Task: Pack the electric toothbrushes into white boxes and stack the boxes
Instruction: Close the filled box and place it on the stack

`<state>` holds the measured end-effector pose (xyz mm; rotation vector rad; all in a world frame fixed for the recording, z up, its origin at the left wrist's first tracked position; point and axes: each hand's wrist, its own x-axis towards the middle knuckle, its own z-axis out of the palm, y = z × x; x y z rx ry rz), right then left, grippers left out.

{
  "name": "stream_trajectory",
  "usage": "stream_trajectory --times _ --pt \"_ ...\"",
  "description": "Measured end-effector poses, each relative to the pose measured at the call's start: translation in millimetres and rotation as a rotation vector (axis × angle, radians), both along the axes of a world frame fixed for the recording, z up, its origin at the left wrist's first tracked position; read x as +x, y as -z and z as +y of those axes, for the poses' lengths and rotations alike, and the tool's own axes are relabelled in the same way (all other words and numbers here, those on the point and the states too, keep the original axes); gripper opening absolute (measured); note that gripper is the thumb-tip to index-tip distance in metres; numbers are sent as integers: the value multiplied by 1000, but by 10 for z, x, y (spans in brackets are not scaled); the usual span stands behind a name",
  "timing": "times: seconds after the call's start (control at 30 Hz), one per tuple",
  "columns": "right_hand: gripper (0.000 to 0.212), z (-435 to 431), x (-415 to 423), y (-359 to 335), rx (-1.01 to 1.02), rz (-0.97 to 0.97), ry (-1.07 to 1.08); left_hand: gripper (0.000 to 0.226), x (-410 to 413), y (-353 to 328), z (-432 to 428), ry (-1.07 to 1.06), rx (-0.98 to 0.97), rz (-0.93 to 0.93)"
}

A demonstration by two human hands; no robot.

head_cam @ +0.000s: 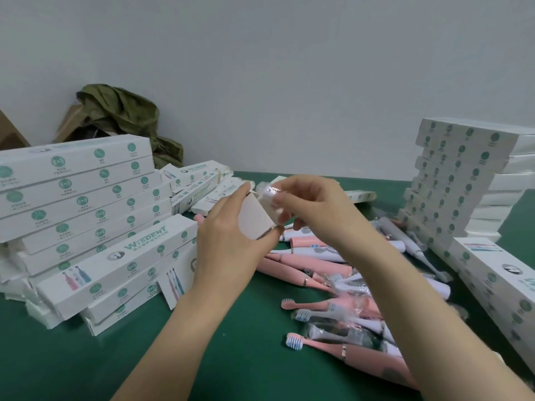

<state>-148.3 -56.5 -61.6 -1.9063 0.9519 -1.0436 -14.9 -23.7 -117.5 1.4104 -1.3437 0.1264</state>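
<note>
My left hand (228, 241) grips a white box (256, 218) end-on above the green table, its open end toward my right hand. My right hand (315, 206) pinches a white toothbrush in clear wrap (270, 192) at the box's mouth; how far it is inside is hidden. A heap of pink, white and grey toothbrushes (341, 287) lies on the table below my right forearm. Stacked white boxes stand at the left (78, 198) and at the right (460, 180).
The green table (115, 357) runs to a pale wall. A green cloth over a brown carton (121, 117) sits at the back left. More white boxes lie along the right edge (498, 287) and loosely behind my hands (202, 183).
</note>
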Motion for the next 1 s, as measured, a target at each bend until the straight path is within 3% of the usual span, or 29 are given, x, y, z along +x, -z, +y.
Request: stream_trajectory --times 0.13,0.27,0.4,0.5,0.6,0.77,1.0 --pt "15 -63 -39 29 -240 253 95 74 -23 6 -16 43 14 -45" --pt "12 -67 -78 -18 -326 474 110 74 -23 24 -18 83 14 -109" --pt "18 -50 -29 -4 -132 85 245 74 -24 17 -24 84 5 -63" --pt "14 -36 -47 -40 113 -190 81 74 -7 -13 -13 38 -3 -32" --pt "14 -34 -68 -69 229 -241 -61 74 29 -51 -10 23 -36 -4" --pt "9 14 1 -64 23 -364 -45 75 50 -78 28 35 -95 44" --pt "19 94 114 21 -298 -152 189 77 -55 -96 76 54 -115 66"
